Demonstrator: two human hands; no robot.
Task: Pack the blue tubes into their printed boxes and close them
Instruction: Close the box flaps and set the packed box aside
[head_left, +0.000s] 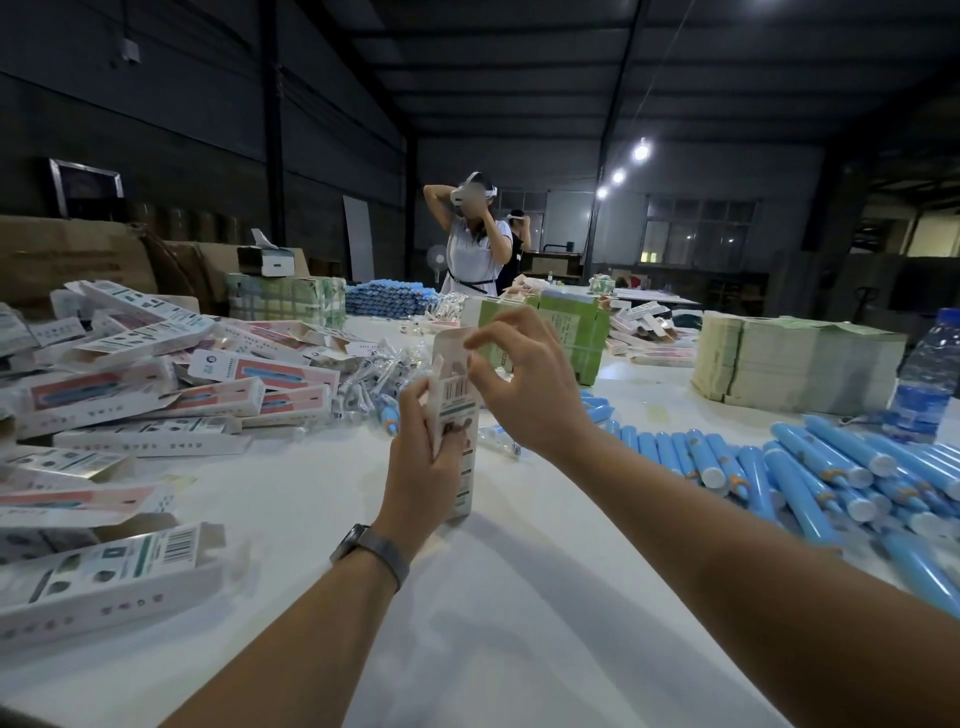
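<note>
Both forearms reach in from the bottom edge over the white table (519, 597); I note a grey wristband (371, 552) on the left wrist. My left hand (423, 467) grips the printed box (457, 410) around its middle, fingers curled round the near edge, holding it upright with its lower end touching the table. My right hand (524, 379) is at the box's upper end, thumb and forefinger pinching the open top flap (454, 340). I cannot tell whether a tube is inside the box. Loose blue tubes (810, 473) with white caps lie heaped on the table to the right, well apart from the held box. Printed boxes (171, 384), many with flaps open, are piled on the left. A water bottle (930, 369) stands at the right edge, beside a stack of flat sheets (795, 364). Small clear-wrapped items (374, 379) lie behind the held box. Across the table a person (475, 234) stands with both hands raised to a headset.
</note>
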